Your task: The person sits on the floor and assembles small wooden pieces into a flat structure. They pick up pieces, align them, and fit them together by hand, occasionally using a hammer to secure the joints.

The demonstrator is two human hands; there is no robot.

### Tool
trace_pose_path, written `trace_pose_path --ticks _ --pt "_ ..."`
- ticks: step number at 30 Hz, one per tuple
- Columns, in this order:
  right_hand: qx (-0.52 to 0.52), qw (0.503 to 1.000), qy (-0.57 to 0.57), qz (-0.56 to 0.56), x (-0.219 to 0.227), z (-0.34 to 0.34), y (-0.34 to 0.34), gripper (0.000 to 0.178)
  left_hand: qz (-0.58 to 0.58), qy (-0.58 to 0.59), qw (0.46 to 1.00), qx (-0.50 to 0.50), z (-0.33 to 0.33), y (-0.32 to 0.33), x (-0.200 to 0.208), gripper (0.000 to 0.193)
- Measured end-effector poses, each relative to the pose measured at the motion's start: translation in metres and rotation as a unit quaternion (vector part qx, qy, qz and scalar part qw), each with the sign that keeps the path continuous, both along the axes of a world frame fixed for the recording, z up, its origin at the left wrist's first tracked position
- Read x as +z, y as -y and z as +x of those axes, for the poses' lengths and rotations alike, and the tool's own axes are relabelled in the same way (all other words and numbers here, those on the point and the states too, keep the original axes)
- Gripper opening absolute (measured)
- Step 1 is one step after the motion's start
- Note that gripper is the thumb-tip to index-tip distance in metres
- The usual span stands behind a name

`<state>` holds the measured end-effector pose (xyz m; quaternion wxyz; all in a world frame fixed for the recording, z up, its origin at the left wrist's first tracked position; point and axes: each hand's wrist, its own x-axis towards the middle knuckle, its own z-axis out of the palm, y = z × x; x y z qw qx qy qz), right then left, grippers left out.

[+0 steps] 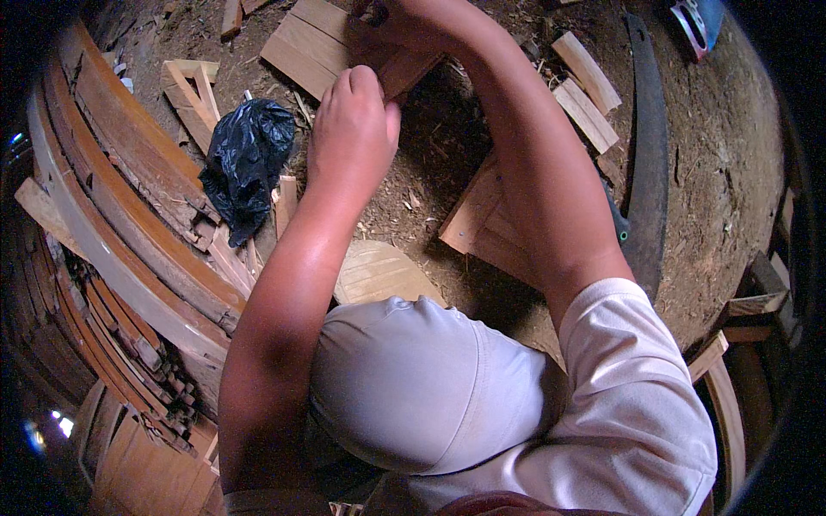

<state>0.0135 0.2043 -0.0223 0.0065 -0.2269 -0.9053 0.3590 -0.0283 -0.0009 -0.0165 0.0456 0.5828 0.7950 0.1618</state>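
Observation:
At the far middle, my left hand (351, 120) is closed, its fingers curled over the edge of a reddish-brown piece of wood (411, 72). Just beyond and to the right, my right hand (415, 24) bends inward over the same wood. Its fingers are curled, partly cut off by the upper edge and in shadow, so what they grip cannot be made out. Beside both hands lies a flat panel of joined light-brown boards (301, 47). A rounded shape in pale cloth (400, 378) fills the near middle and hides the ground under it.
Long curved planks (129, 185) are stacked along the left, with a crumpled black plastic bag (249, 155) beside them. On the right a long dark saw blade (647, 155) lies near short wood offcuts (585, 113). A wooden board (490, 215) rests under my right arm on shaving-strewn dirt.

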Motion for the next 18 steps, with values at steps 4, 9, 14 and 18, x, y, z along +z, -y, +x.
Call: trace_pose_path --ticks 4,9,14,18 --pt "-0.025 0.998 -0.048 -0.007 -0.006 0.004 -0.002 0.035 -0.007 0.024 1.0 -0.003 0.001 -0.004 0.003 0.025" --pt "0.009 1.0 -0.001 0.004 0.018 0.004 0.014 0.039 -0.024 0.026 0.999 0.015 -0.005 0.006 0.002 0.026" --pt "-0.055 0.998 0.009 0.014 0.015 0.005 0.009 0.046 -0.022 0.027 0.999 0.023 0.003 -0.006 0.007 0.027" --pt "0.03 0.996 0.043 0.066 0.019 -0.003 0.011 0.046 -0.013 0.025 0.999 0.032 -0.001 0.001 0.002 0.03"
